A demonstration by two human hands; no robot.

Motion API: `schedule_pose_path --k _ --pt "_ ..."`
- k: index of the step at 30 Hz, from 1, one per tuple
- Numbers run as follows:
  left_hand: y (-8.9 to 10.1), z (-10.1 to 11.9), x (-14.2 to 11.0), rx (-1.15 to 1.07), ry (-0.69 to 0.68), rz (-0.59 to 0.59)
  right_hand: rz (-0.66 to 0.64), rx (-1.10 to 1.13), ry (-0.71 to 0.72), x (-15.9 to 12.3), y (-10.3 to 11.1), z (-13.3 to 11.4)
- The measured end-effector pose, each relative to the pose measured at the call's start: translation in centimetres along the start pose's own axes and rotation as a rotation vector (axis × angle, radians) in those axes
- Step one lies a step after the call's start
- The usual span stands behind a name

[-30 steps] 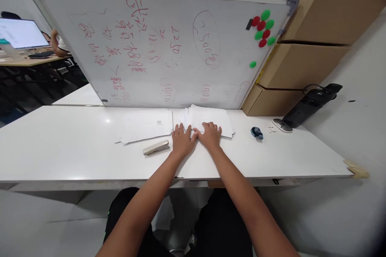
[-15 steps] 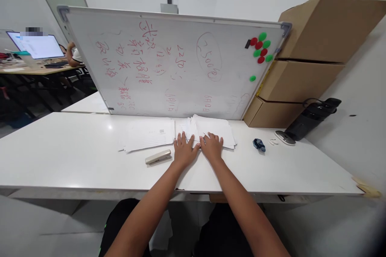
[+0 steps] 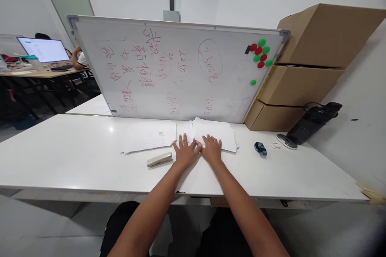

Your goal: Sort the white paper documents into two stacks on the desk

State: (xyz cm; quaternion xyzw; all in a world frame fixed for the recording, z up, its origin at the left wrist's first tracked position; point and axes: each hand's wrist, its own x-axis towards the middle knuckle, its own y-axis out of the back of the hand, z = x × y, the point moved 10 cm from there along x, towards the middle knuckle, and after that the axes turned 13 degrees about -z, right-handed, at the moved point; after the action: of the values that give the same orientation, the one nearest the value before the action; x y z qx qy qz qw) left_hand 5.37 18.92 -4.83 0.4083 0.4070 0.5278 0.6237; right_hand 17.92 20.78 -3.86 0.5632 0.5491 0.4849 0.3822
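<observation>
My left hand point(image 3: 186, 153) lies with fingers spread over the near edge of white paper sheets in the middle of the table. Close beside it, my right hand point(image 3: 212, 150) rests fingers outstretched on the uneven right-hand paper stack point(image 3: 221, 131). The two thumbs almost meet. To the left lies another stack of sheets point(image 3: 147, 136), its top page bearing a small square code. Nearer me, a light-coloured stapler point(image 3: 159, 160) sits just left of my left hand, apart from it. My palms hide part of the paper beneath.
A whiteboard point(image 3: 187, 72) with red writing and round magnets leans behind the papers. Cardboard boxes point(image 3: 304, 84) are piled at right, near a dark bottle point(image 3: 312, 122), a mouse point(image 3: 286, 141) and a dark blue object point(image 3: 260, 148). Another person's arm point(image 3: 79, 59) shows far left.
The camera view has shifted slightly, so most things sit a little lower. Both hands stay on the paper, and the sheets between them look flatter.
</observation>
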Motion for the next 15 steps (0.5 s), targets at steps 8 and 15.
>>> schedule_pose_path --k 8,15 --pt "0.2 0.6 0.4 -0.025 -0.06 -0.009 0.002 0.02 -0.011 0.0 0.1 0.3" --pt "0.4 1.7 0.5 -0.032 -0.147 -0.025 -0.014 0.009 -0.002 0.0 0.1 0.2"
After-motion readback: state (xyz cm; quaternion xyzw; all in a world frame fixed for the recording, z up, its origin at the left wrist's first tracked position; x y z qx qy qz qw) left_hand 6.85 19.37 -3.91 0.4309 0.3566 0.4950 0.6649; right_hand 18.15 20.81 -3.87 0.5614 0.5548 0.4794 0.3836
